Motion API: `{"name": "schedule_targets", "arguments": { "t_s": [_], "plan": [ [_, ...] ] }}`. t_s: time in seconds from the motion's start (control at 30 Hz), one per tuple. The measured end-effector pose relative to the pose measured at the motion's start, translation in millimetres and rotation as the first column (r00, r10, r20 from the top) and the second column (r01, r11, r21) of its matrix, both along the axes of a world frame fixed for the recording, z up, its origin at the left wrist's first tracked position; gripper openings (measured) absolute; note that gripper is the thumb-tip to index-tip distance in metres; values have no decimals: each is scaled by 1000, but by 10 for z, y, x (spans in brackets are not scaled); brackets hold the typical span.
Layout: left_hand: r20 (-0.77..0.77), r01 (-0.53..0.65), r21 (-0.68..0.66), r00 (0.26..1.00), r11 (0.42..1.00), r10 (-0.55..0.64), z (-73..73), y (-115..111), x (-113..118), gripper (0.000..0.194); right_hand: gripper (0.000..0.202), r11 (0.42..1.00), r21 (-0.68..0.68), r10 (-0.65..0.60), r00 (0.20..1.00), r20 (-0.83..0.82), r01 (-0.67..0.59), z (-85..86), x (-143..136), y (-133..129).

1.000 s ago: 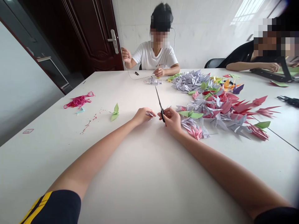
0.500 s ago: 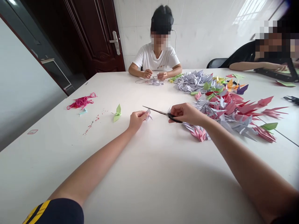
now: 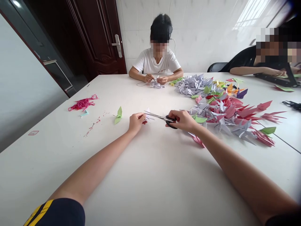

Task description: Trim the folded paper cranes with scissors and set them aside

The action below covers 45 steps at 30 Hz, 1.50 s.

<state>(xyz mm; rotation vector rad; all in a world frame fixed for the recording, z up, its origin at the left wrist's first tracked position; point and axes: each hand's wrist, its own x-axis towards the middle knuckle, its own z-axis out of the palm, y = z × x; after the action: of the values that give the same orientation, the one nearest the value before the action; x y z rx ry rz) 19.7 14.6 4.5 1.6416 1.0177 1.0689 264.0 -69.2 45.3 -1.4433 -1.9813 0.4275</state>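
Observation:
Near the middle of the white table point(image 3: 141, 175), my left hand point(image 3: 137, 122) pinches a pale folded paper crane point(image 3: 148, 117). My right hand point(image 3: 182, 120) holds black-handled scissors point(image 3: 162, 117) by the loops. The scissor blades are parted and point left, reaching over the pale crane beside my left fingertips. Left of my left hand a green paper crane point(image 3: 118, 115) sits on the table. A large pile of white, pink and green cranes point(image 3: 225, 110) lies beyond and to the right of my right hand.
Pink string point(image 3: 83, 103) lies in a tangle at the left, near a small light-blue scrap point(image 3: 84, 114) and scattered red bits point(image 3: 94, 124). Across the table a person in a white shirt point(image 3: 156, 64) handles pale paper. Another person's arm point(image 3: 256, 71) rests at the far right.
The scissor blades have opened and come over the pale crane. My right hand has moved slightly down. A green piece of paper now shows beside my right wrist.

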Motion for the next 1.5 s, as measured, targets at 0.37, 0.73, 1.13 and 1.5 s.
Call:
{"name": "schedule_targets", "arguments": {
  "t_s": [0.37, 0.73, 1.13, 1.5],
  "plan": [
    [-89, -200, 88, 974, 976, 208, -18, 37, -41, 30, 46, 970, -240, -169, 782, -601, 25, -78, -643, -141],
    [-80, -194, 89, 976, 977, 201, -81, 124, -34, 30, 45, 966, -137, -242, 951, -195, 218, -249, -697, -258],
    [-55, -137, 124, 988, 983, 144, -55, 88, -39, 24, 37, 934, -96, -350, 934, -72, 343, -402, -599, -328],
    [-55, -106, 123, 992, 987, 113, -80, 99, -36, 28, 29, 888, -94, -446, 893, 56, 450, -453, -586, -317]
  ]
}}
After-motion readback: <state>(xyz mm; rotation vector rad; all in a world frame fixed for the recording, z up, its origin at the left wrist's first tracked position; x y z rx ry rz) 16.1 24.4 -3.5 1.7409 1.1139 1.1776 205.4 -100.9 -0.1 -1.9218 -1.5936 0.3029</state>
